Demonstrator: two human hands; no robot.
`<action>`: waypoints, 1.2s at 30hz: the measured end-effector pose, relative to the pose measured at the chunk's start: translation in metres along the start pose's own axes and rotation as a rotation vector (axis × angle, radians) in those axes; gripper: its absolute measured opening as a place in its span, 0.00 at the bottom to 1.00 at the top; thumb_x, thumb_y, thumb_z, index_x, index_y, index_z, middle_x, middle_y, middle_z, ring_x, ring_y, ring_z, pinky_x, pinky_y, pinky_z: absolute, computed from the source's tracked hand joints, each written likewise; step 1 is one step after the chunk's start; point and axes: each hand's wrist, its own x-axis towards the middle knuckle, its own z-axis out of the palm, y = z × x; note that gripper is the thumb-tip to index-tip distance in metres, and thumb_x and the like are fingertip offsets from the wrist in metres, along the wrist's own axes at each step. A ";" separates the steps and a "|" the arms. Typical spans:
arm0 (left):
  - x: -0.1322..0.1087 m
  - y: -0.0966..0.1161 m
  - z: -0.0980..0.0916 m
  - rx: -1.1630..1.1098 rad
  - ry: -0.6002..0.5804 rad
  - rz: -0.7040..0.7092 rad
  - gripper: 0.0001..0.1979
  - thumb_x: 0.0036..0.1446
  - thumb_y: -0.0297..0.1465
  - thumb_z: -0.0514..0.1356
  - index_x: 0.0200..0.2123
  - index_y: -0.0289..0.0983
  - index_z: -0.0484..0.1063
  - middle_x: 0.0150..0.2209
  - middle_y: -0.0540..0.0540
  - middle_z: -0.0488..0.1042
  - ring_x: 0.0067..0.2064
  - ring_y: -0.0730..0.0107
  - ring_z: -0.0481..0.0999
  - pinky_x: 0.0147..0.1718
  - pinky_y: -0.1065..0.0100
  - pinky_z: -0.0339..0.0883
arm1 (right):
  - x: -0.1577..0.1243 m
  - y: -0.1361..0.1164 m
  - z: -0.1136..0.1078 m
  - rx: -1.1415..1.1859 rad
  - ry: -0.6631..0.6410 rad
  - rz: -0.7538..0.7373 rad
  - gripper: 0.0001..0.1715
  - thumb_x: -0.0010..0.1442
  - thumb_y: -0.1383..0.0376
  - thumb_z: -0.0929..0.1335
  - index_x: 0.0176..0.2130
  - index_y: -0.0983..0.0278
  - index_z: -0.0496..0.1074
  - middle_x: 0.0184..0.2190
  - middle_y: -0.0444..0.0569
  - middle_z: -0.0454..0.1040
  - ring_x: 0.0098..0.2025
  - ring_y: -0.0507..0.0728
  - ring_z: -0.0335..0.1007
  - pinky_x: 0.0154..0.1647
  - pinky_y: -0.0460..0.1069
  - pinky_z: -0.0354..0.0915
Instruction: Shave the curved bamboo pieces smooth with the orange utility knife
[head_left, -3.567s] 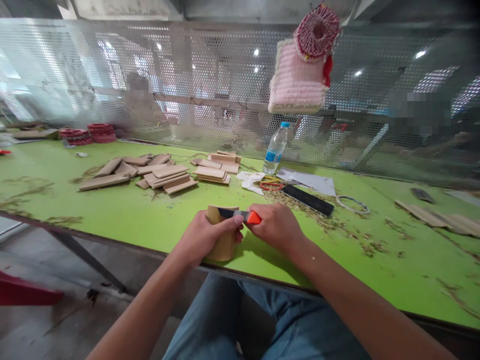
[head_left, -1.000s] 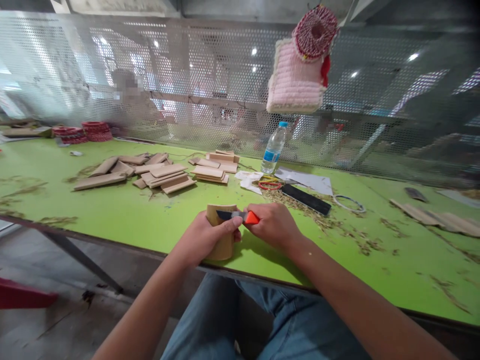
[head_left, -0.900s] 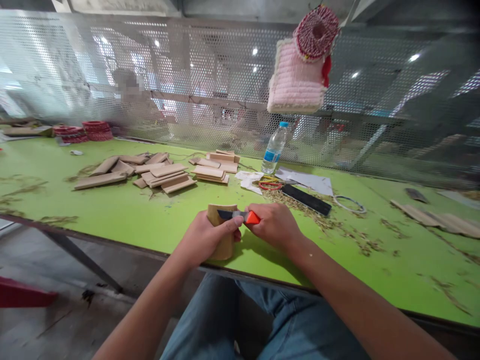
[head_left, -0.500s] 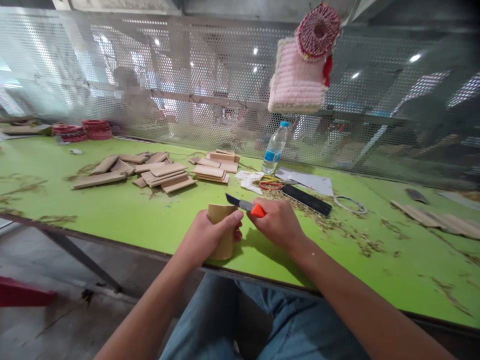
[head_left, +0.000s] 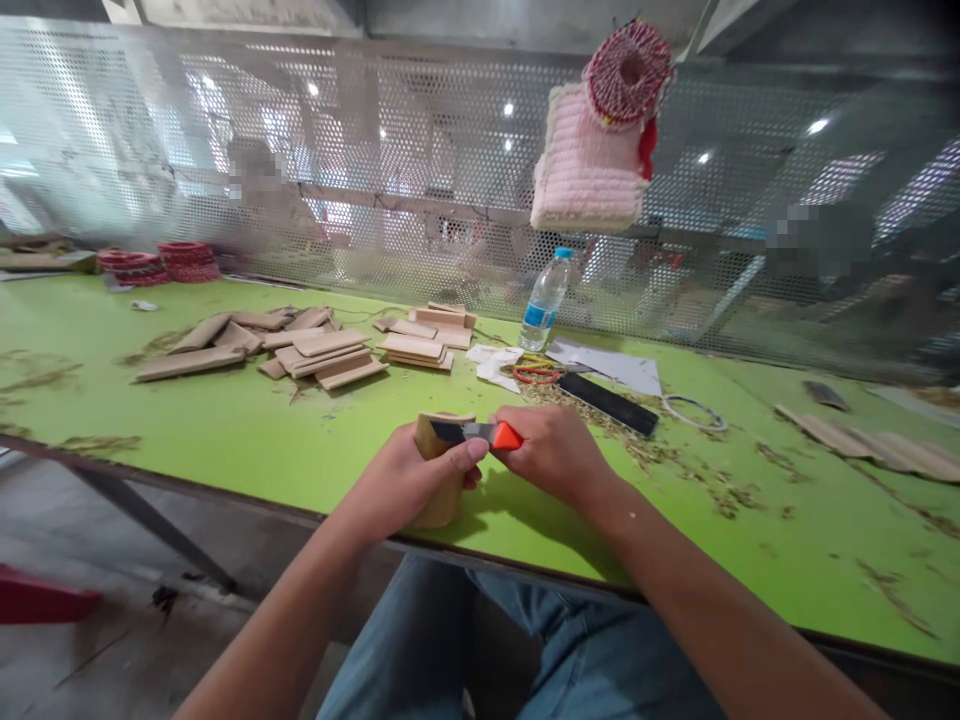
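Observation:
My left hand [head_left: 409, 475] is closed around a curved tan piece that looks like bamboo [head_left: 442, 507], held upright near the table's front edge. My right hand [head_left: 551, 450] grips a utility knife [head_left: 504, 436] with an orange handle. Its dark blade lies across the upper part of the bamboo piece, by my left thumb. Beyond my hands lie similar cut pieces, in a loose pile [head_left: 330, 350] and a smaller stack [head_left: 416, 348]. My fingers hide part of the held piece.
On the green table [head_left: 247, 430] stand a water bottle [head_left: 541, 305], a black phone-like slab [head_left: 609, 402] and scissors with red handles [head_left: 536, 373]. Shavings [head_left: 720, 490] are scattered at right, near a row of curved strips [head_left: 870, 440]. A perforated screen [head_left: 420, 190] rises behind.
The knife blade has come down and left, from above the bamboo piece's top edge to across its upper face. My left hand keeps hold of the piece.

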 end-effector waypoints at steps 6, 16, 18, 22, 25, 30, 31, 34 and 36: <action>0.002 -0.001 0.003 0.053 0.047 0.010 0.20 0.56 0.48 0.64 0.29 0.35 0.74 0.27 0.45 0.78 0.29 0.66 0.76 0.29 0.71 0.67 | 0.000 -0.001 0.001 -0.018 -0.009 0.012 0.17 0.60 0.59 0.63 0.27 0.63 0.75 0.21 0.47 0.74 0.22 0.52 0.58 0.26 0.49 0.41; 0.000 0.002 0.011 0.055 0.180 -0.026 0.23 0.56 0.50 0.62 0.26 0.34 0.75 0.24 0.44 0.77 0.26 0.67 0.76 0.24 0.72 0.66 | -0.001 -0.007 0.009 0.000 0.111 0.087 0.17 0.61 0.61 0.61 0.25 0.64 0.70 0.20 0.47 0.71 0.22 0.51 0.55 0.26 0.49 0.42; 0.000 0.001 0.012 -0.011 0.183 -0.036 0.22 0.55 0.49 0.63 0.29 0.34 0.75 0.25 0.45 0.77 0.27 0.66 0.76 0.24 0.71 0.68 | 0.000 -0.005 0.008 0.014 0.140 0.116 0.18 0.62 0.60 0.61 0.24 0.63 0.69 0.19 0.46 0.69 0.22 0.51 0.54 0.26 0.49 0.42; 0.002 -0.001 0.011 -0.097 0.156 -0.054 0.22 0.52 0.49 0.66 0.32 0.34 0.74 0.27 0.45 0.78 0.28 0.65 0.77 0.25 0.70 0.69 | 0.002 0.000 0.005 0.034 0.136 0.131 0.18 0.60 0.60 0.62 0.22 0.63 0.68 0.17 0.45 0.67 0.22 0.51 0.53 0.26 0.48 0.43; 0.004 0.000 0.008 -0.043 0.111 -0.036 0.22 0.52 0.49 0.66 0.28 0.33 0.75 0.25 0.43 0.77 0.27 0.66 0.76 0.26 0.71 0.67 | 0.001 0.001 0.005 0.048 0.072 0.052 0.16 0.59 0.60 0.63 0.23 0.63 0.71 0.17 0.45 0.68 0.21 0.51 0.54 0.26 0.49 0.43; 0.004 0.003 0.003 -0.004 0.049 -0.005 0.21 0.51 0.48 0.67 0.26 0.34 0.75 0.25 0.44 0.78 0.27 0.67 0.76 0.27 0.71 0.67 | 0.000 0.000 0.005 0.034 0.001 0.008 0.15 0.57 0.61 0.63 0.25 0.63 0.74 0.19 0.46 0.72 0.22 0.51 0.57 0.26 0.49 0.43; 0.004 0.003 0.003 0.005 0.048 -0.007 0.21 0.52 0.48 0.67 0.27 0.34 0.76 0.26 0.44 0.78 0.28 0.67 0.76 0.27 0.71 0.67 | 0.000 -0.001 0.005 0.026 -0.004 0.007 0.15 0.57 0.61 0.63 0.25 0.63 0.74 0.20 0.46 0.73 0.22 0.51 0.58 0.26 0.49 0.43; 0.003 0.001 0.004 0.046 0.076 -0.006 0.20 0.53 0.48 0.66 0.28 0.35 0.75 0.26 0.45 0.78 0.28 0.66 0.76 0.26 0.71 0.66 | 0.000 -0.001 0.005 -0.001 -0.008 0.018 0.15 0.57 0.61 0.63 0.26 0.63 0.75 0.21 0.47 0.75 0.22 0.52 0.59 0.26 0.49 0.42; 0.003 0.000 0.005 0.089 0.117 0.004 0.20 0.54 0.48 0.65 0.28 0.35 0.75 0.25 0.45 0.79 0.28 0.65 0.76 0.26 0.71 0.66 | -0.001 -0.001 0.005 -0.018 -0.003 0.032 0.14 0.57 0.61 0.64 0.27 0.63 0.75 0.21 0.47 0.75 0.22 0.52 0.59 0.26 0.49 0.42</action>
